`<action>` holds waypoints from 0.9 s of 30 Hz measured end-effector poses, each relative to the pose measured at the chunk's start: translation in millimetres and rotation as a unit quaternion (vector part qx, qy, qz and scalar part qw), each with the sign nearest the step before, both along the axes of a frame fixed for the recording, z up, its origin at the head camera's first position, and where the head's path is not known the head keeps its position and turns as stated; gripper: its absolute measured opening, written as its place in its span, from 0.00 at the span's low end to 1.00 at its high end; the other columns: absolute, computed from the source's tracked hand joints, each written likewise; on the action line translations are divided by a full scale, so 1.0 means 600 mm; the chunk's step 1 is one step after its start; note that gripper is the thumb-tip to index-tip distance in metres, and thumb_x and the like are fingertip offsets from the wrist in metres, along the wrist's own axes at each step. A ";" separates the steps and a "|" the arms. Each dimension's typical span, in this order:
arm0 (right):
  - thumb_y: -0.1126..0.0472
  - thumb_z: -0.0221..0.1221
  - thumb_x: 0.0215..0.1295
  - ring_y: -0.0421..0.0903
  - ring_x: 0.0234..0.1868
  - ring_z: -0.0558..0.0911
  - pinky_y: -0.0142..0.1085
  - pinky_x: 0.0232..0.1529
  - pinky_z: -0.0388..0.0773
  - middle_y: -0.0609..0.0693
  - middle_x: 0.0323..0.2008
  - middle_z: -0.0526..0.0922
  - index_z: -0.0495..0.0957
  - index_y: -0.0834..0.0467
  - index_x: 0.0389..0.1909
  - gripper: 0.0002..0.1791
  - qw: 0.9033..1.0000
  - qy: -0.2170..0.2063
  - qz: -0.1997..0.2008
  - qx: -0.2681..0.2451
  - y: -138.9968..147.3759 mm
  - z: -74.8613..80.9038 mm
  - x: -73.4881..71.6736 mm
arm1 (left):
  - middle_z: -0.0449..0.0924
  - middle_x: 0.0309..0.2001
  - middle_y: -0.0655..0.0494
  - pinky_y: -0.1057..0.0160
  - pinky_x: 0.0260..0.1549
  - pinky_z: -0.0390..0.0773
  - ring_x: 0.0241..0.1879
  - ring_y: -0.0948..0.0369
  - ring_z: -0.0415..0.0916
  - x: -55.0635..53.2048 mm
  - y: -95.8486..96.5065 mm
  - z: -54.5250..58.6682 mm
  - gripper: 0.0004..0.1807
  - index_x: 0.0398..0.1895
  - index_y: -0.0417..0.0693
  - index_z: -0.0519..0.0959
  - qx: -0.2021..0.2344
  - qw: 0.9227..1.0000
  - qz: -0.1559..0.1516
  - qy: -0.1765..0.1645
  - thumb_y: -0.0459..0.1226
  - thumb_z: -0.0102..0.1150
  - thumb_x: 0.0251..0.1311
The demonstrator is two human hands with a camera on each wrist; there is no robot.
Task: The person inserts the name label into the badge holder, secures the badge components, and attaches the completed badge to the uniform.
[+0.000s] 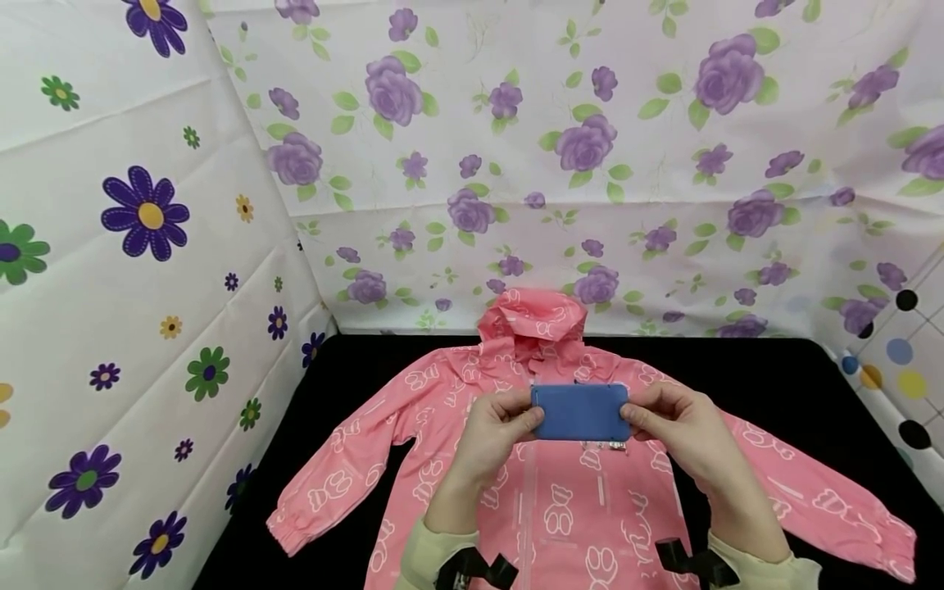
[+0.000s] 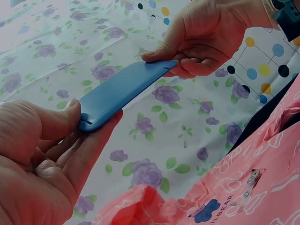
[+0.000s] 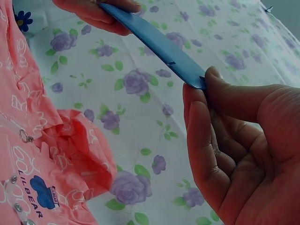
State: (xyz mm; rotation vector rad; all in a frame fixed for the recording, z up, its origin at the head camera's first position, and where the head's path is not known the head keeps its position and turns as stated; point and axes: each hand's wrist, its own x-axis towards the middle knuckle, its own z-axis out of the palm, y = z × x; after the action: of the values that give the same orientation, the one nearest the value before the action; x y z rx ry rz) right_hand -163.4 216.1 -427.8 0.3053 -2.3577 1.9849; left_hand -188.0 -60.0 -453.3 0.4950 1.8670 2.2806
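Note:
A thin, slightly bowed blue rectangular plate point(image 1: 581, 412), with small slits near its corners, is held up lengthwise between both hands. My left hand point(image 1: 488, 438) pinches its left end between thumb and fingers; in the left wrist view the thumb lies on top and fingers beneath. At the opposite end, my right hand point(image 1: 686, 430) pinches it with thumb and fingertips point(image 3: 194, 96). Below the plate a pink hooded child's jacket point(image 1: 560, 500) with white bear outlines lies spread out, sleeves to both sides. Metal snaps point(image 2: 253, 178) and a blue LILBEAR badge point(image 3: 43, 192) show on its chest.
The jacket lies on a black tabletop point(image 1: 745, 369). Behind it hangs a white cloth with purple roses point(image 1: 472, 210), and on the left a white cloth with daisies point(image 1: 145, 215). A dotted covering point(image 1: 900, 352) borders the right side.

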 end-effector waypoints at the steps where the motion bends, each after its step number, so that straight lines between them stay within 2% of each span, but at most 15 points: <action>1: 0.69 0.66 0.74 0.44 0.32 0.87 0.34 0.38 0.89 0.51 0.32 0.87 0.84 0.71 0.43 0.07 1.000 0.001 -0.001 0.000 0.000 -0.001 0.000 | 0.87 0.51 0.31 0.56 0.48 0.89 0.42 0.61 0.90 0.000 0.000 -0.001 0.17 0.61 0.23 0.81 0.001 1.000 -0.002 0.002 0.24 0.61 0.73; 5: 0.70 0.66 0.73 0.44 0.31 0.87 0.34 0.37 0.89 0.53 0.32 0.87 0.83 0.73 0.44 0.07 1.000 -0.003 -0.003 0.008 0.001 -0.002 -0.001 | 0.86 0.52 0.30 0.56 0.48 0.89 0.43 0.59 0.90 0.000 0.001 -0.003 0.17 0.61 0.24 0.81 -0.001 1.000 -0.002 0.002 0.24 0.61 0.73; 12: 0.64 0.64 0.77 0.48 0.40 0.91 0.39 0.45 0.90 0.62 0.45 0.89 0.79 0.74 0.62 0.21 0.998 -0.050 0.041 0.023 0.004 0.002 0.002 | 0.86 0.53 0.31 0.56 0.49 0.89 0.44 0.58 0.90 0.001 0.001 -0.002 0.17 0.62 0.26 0.81 -0.005 1.000 0.004 -0.009 0.26 0.61 0.74; 16: 0.61 0.65 0.77 0.49 0.40 0.92 0.39 0.46 0.90 0.62 0.42 0.90 0.82 0.73 0.59 0.20 0.997 -0.052 0.047 0.032 0.002 0.002 0.003 | 0.86 0.53 0.31 0.56 0.48 0.89 0.43 0.58 0.90 0.003 0.001 0.000 0.17 0.62 0.25 0.81 -0.005 1.000 0.006 -0.013 0.26 0.61 0.74; 21: 0.61 0.67 0.76 0.48 0.37 0.91 0.38 0.43 0.90 0.60 0.39 0.90 0.85 0.72 0.55 0.18 0.998 -0.046 0.025 0.040 -0.002 0.001 0.001 | 0.86 0.53 0.30 0.57 0.47 0.89 0.42 0.58 0.90 0.003 -0.001 0.003 0.17 0.62 0.24 0.80 0.001 1.000 0.003 -0.016 0.26 0.61 0.74; 27: 0.62 0.68 0.75 0.48 0.35 0.91 0.37 0.41 0.90 0.61 0.39 0.90 0.85 0.73 0.55 0.18 0.998 -0.045 0.007 0.043 -0.003 -0.001 0.001 | 0.86 0.53 0.30 0.57 0.47 0.89 0.41 0.61 0.90 0.003 -0.002 0.006 0.18 0.63 0.24 0.80 0.003 1.000 -0.005 -0.023 0.26 0.62 0.73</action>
State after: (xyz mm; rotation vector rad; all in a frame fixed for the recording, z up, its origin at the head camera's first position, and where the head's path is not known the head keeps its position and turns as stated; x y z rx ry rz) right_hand -162.9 214.3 -428.3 0.2415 -2.5068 1.9468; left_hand -186.2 -61.3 -449.8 0.4471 1.8338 2.2720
